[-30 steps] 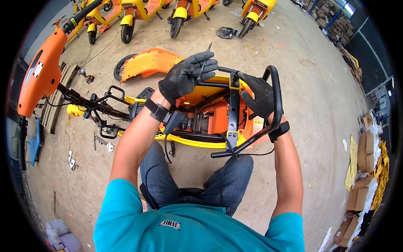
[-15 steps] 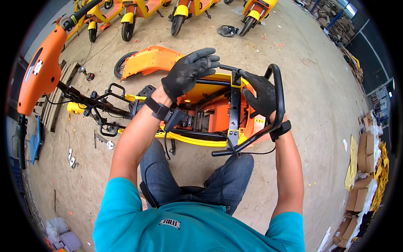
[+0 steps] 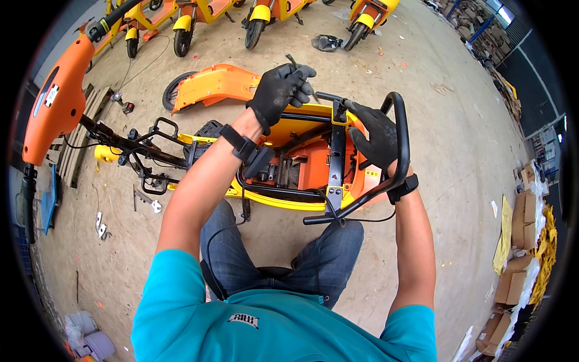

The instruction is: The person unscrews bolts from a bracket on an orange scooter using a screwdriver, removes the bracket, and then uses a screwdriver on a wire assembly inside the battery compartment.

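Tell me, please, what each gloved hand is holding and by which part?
The left hand pinches a small dark tool by its lower end; the right hand grips the black tubular rack along its curved bar.

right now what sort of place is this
Probably a scooter repair or dismantling yard: a stripped orange scooter frame lies on the concrete floor, more scooters stand parked behind, cardboard stacks alongside.

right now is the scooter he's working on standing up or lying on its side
Lying on its side: the orange-and-yellow scooter body rests flat on the concrete floor, its open interior facing up and its black rear rack sticking sideways.
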`<state>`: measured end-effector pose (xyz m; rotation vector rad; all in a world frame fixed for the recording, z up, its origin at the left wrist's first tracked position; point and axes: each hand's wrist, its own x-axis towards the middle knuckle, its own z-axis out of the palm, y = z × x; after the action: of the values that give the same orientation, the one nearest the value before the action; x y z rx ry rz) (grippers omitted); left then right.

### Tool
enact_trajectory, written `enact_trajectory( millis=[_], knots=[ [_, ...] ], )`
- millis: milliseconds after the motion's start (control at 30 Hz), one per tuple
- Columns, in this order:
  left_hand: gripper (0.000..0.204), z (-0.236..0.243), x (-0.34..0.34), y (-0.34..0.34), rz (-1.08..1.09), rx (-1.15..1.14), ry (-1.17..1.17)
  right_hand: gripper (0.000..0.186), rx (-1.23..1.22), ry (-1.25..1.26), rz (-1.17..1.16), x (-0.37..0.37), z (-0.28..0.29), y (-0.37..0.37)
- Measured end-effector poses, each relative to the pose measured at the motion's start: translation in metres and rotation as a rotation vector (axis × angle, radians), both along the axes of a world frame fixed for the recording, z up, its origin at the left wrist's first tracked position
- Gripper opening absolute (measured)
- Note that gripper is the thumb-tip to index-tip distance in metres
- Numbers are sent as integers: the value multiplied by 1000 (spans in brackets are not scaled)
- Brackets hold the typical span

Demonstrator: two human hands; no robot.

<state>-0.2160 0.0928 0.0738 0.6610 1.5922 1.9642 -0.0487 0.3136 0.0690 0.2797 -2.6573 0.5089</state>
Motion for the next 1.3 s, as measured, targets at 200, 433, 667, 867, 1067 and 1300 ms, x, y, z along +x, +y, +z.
enact_trajectory(
  millis=[200, 433, 667, 867, 1067, 1300],
  knots=[
    [25, -11, -21, 24, 25, 69, 4, 53, -4, 28, 15, -1, 1, -3],
    [22, -13, -41, 58, 17, 131, -79, 52, -23, 43, 12, -1, 1, -3],
    [22, -21, -51, 85, 5, 62, -162, 47, -52, 29, 7, 1, 5, -6],
    [23, -15, -45, 92, -78, -6, -135, 48, -74, -27, -25, 2, 8, -8],
    [24, -14, -50, 108, -124, -41, -122, 49, -93, 7, 9, 0, 7, -10],
    [25, -9, -54, 111, -133, -46, -99, 48, -80, -52, -9, 1, 8, -8]
  ],
)
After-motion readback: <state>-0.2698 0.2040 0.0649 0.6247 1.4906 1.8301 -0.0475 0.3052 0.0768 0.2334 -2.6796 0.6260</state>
